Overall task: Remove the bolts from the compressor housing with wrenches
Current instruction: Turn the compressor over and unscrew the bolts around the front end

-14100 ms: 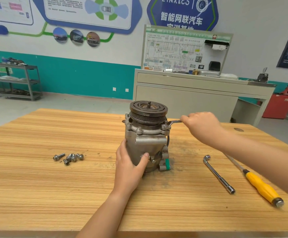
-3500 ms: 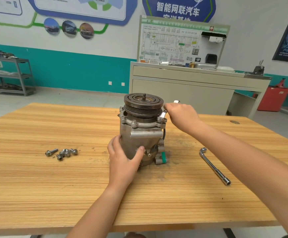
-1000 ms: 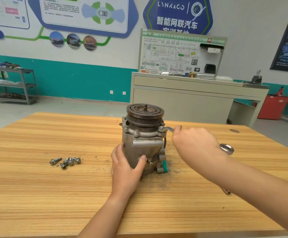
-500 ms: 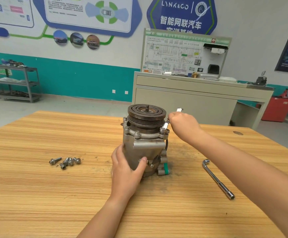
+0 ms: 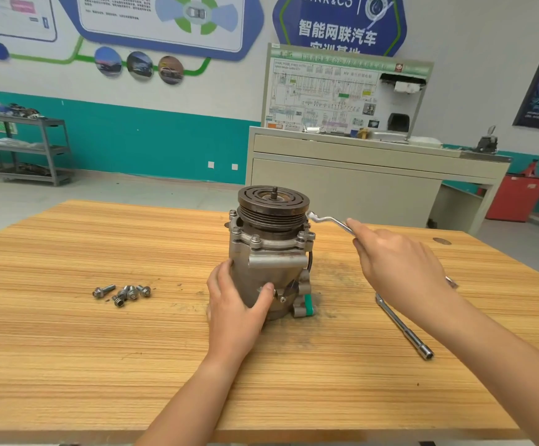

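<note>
One compressor housing (image 5: 271,268), cast metal, stood upright on end near the middle of the bench (image 5: 68,349), grooved pulley (image 5: 273,204) uppermost. Judged heavy, rigid and not fragile. Its grimy curved skin was probably slick, so it was best held low on the body, clear of the pulley, which might turn freely. Several flange bolts (image 5: 255,238) sat in the rim under the pulley, not yet removed.

Left grip (image 5: 236,304): wrapped on the housing's lower wall from six o'clock, fingers round the seven o'clock side, thumb pressed towards five o'clock. Judged to be bracing the housing against twist.

Right grip (image 5: 397,265): closed round the shaft of an offset wrench (image 5: 329,222), out at three o'clock of the housing, forefinger laid along the shaft. The wrench head reached the flange at two o'clock, just beside the pulley edge; whether it sat on a bolt head could not be told. Wrench judged stiff and light, and a hold far out on the shaft favoured leverage. Slipping off the bolt head was the likely hazard.

One L-shaped socket wrench (image 5: 403,326) lay on the bench at four o'clock, apart from the housing. A small cluster of loose bolts (image 5: 123,291) lay at nine o'clock, well apart.
</note>
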Available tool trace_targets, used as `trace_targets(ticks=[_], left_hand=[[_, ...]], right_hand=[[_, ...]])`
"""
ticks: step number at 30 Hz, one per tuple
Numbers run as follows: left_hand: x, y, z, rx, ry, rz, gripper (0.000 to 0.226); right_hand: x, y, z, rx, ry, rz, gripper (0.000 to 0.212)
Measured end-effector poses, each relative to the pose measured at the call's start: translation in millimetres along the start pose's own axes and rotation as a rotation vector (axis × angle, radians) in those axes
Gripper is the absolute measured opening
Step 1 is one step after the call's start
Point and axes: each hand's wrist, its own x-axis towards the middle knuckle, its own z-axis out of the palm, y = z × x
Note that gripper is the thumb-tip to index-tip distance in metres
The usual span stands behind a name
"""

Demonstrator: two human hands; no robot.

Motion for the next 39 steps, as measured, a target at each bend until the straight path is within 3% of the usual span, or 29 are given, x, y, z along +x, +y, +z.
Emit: trace_targets(ticks=[4, 11, 20, 26, 34, 39], left_hand=[[0.3, -0.5, -0.4, -0.004, -0.003, -0.001, 0.075], [0.5, -1.6, 0.7, 0.018, 0.022, 0.008, 0.075], [1.4, -1.9, 2.8, 0.065, 0.045, -0.005, 0.074], [1.9, -3.0, 4.1, 0.070, 0.056, -0.013, 0.074], [2.4, -5.2, 5.7, 0.096, 0.091, 0.009, 0.073], [2.5, -5.7, 4.6, 0.070, 0.072, 0.022, 0.074]], right_hand=[[1.6, -14.9, -13.3, -0.123, -0.048, 0.004, 0.047], [9.4, -45.7, -42.2, -0.307, -0.235, -0.154, 0.038], [12.3, -56.7, -51.0, -0.354, -0.386, -0.227, 0.047], [1.5, -59.0, -42.3, -0.292, -0.347, -0.125, 0.057], [3.0, -41.4, -27.1, -0.442, -0.247, -0.358, 0.055], [9.3, -21.8, -32.6, -0.531, -0.224, -0.385, 0.059]])
